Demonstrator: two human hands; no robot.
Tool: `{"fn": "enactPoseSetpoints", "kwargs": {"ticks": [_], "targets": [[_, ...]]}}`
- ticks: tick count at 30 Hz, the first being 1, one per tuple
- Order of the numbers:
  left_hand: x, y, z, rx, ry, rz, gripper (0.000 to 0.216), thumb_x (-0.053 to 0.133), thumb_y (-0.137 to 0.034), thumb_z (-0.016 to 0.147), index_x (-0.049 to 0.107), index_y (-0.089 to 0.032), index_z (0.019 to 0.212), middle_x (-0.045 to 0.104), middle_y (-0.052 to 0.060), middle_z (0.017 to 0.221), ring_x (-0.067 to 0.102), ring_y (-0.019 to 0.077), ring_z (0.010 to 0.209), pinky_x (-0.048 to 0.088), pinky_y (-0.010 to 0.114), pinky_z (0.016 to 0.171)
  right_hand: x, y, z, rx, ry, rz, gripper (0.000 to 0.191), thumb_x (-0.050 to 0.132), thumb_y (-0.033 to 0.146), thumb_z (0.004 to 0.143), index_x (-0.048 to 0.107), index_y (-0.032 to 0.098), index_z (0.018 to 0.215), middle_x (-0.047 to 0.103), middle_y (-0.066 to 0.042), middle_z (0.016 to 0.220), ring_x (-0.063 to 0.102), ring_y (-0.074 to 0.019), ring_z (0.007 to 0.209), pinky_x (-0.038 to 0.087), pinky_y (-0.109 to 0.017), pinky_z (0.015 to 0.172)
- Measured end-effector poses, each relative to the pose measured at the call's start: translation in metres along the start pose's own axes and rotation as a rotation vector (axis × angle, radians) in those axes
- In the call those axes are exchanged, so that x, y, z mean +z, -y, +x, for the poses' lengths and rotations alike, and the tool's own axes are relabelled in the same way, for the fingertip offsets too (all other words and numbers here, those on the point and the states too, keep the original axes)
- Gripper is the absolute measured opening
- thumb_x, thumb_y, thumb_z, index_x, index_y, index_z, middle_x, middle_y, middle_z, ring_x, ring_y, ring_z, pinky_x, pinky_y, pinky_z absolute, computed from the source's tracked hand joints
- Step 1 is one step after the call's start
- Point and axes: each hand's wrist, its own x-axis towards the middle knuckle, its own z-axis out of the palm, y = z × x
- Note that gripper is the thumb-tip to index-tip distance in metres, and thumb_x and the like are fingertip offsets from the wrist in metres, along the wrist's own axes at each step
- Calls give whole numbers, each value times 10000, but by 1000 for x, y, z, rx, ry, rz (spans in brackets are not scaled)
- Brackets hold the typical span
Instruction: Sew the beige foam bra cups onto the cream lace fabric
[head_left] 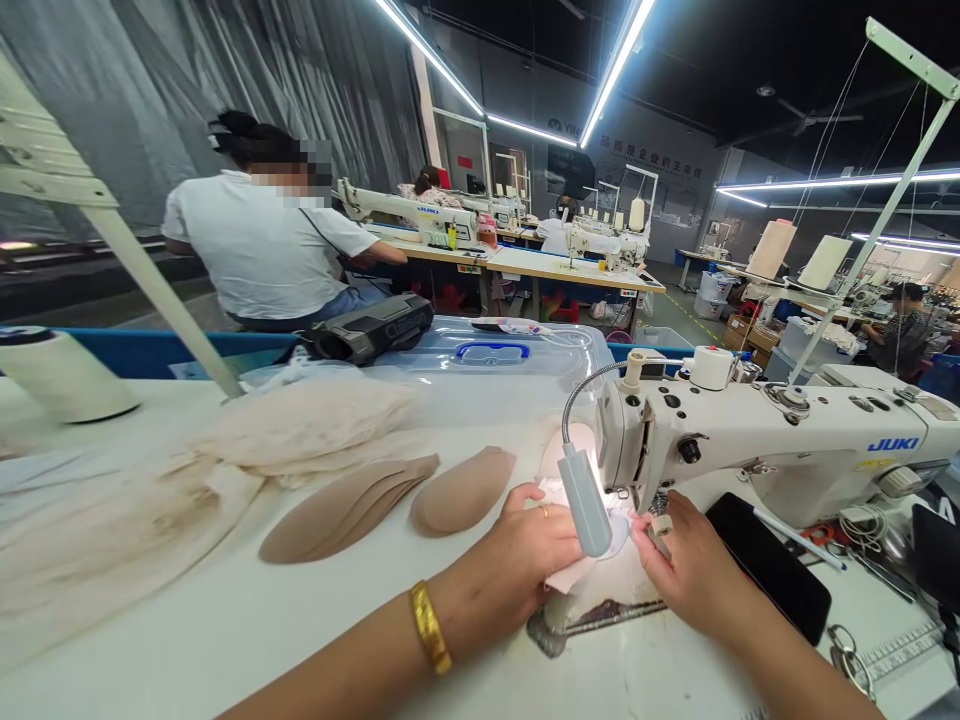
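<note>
Head view: the pale cloth lies at the needle end of the sewing machine; it seems light, limp and easily puckered, best taken flat by its edges. The right hand's grip pinches one edge; the left hand rests over it, fingertips hidden, closure unclear. The lamp blocks the middle; beige cups lie leftward, a phone rightward

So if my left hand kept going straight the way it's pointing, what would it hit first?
Your left hand would likely meet the grey lamp first; depth is unclear, so it might pass underneath toward your right hand.
</note>
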Motion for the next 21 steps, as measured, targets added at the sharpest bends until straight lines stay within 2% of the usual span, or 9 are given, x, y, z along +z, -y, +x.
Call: {"fn": "enactPoseSetpoints", "kwargs": {"ticks": [4,11,14,17,21], "targets": [[-3,-4,0,3,-2,6,559,532,127,651,616,-267,1038,731,-56,1122,673,244,1056,204,482,1039,1,-2,-1,-21,-3,-8,162,479,139,1034,595,219,1115,713,-99,1067,655,-289,985,548,-422,853],[0,-2,-2,-7,-31,28,640,511,132,620,650,-283,1087,737,-64,1157,679,225,1075,199,465,1049,1,-2,-3,-10,9,-11,140,465,162,1052,592,216,1078,716,-107,1084,648,-293,986,544,-432,841],[2,-2,-3,-3,-77,62,606,531,109,640,661,-277,1089,742,-48,1160,677,224,1078,214,450,1048,1,-1,-3,-8,8,-8,143,455,175,1062,589,216,1084,716,-111,1087,645,-294,994,544,-432,840],[8,2,-4,25,-151,87,466,566,53,693,661,-259,1026,757,-21,1153,679,240,1064,233,452,1032,1,-1,-3,-13,2,-21,142,449,187,1067,588,217,1076,717,-109,1070,650,-296,977,542,-443,846],[23,11,-7,125,-292,134,302,621,-46,754,663,-255,967,770,-18,986,675,232,905,233,466,1001,1,0,-5,-29,-10,-13,150,451,182,1064,589,224,1104,722,-91,1050,660,-283,971,532,-425,862]]}}
